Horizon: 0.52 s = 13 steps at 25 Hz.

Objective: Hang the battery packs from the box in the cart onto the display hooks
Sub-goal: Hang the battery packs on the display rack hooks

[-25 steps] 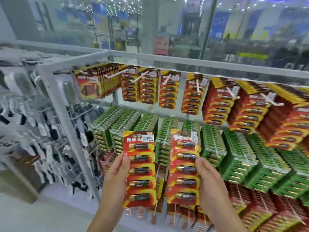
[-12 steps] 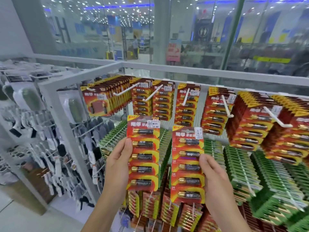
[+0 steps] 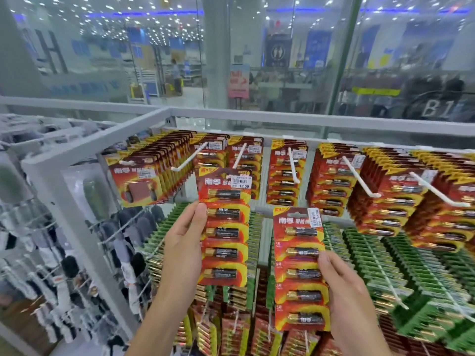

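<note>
Left pack [image 3: 226, 235] raised near hook [image 3: 240, 154]; left hand [image 3: 183, 240] pinches its left edge.

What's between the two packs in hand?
Head view: an open gap between the left pack and the right pack; only hanging green packs and the pale back panel show behind it.

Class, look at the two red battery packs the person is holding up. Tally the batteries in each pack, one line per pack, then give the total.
left pack, held by the left hand: 5 batteries
right pack, held by the right hand: 5 batteries
Total: 10 batteries
</note>
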Each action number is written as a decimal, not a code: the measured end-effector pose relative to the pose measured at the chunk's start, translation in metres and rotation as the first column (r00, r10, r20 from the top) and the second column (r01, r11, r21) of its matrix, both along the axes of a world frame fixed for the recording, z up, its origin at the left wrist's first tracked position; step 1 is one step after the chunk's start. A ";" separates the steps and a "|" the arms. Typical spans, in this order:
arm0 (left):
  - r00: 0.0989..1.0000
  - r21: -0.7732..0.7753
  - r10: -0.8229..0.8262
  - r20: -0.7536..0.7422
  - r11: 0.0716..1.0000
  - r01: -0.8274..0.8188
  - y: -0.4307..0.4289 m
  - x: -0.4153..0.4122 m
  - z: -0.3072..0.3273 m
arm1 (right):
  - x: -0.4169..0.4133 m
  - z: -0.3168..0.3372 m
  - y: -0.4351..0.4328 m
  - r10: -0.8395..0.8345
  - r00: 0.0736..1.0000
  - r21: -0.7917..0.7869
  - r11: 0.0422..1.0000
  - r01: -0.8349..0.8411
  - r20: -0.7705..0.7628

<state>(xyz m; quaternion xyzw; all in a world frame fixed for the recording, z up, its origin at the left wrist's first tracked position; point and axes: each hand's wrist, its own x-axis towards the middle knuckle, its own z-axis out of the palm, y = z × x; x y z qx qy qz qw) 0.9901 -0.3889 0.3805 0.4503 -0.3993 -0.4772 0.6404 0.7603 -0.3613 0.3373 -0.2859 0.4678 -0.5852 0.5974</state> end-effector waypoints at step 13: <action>0.991 0.053 -0.056 0.126 0.997 0.050 -0.107 -0.017 -0.002 | 0.011 0.037 0.010 -0.077 0.991 -0.177 0.983 0.057 -0.107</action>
